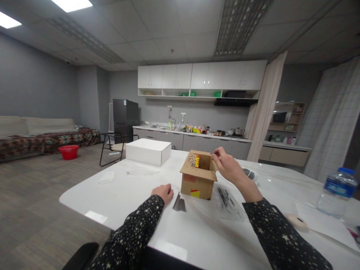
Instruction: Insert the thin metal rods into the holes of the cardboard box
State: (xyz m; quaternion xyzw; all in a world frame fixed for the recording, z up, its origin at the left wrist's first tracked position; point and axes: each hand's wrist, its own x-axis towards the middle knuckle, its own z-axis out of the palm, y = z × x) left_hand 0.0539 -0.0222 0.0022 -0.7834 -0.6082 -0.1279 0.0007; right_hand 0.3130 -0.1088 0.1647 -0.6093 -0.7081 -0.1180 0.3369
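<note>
An open cardboard box (197, 185) with red and yellow tape stands upright on the white table (126, 198). At its right rim, my right hand (225, 163) is closed with fingertips on the raised side flap; the front flap is folded outward. My left hand (163, 193) rests on the table left of the box, its fingers curled and apart from it. Just right of that hand lies a small bundle of thin grey metal rods (179, 204), perhaps nails. A clear plastic bag (227, 202) holding dark slender pieces lies under my right forearm.
A white box (144, 152) stands at the far left of the table, with crumpled clear plastic (142, 172) and a white tissue (107, 177) nearby. On the right are a water bottle (336, 193), a beige rounded object (296, 222) and white paper (329, 225).
</note>
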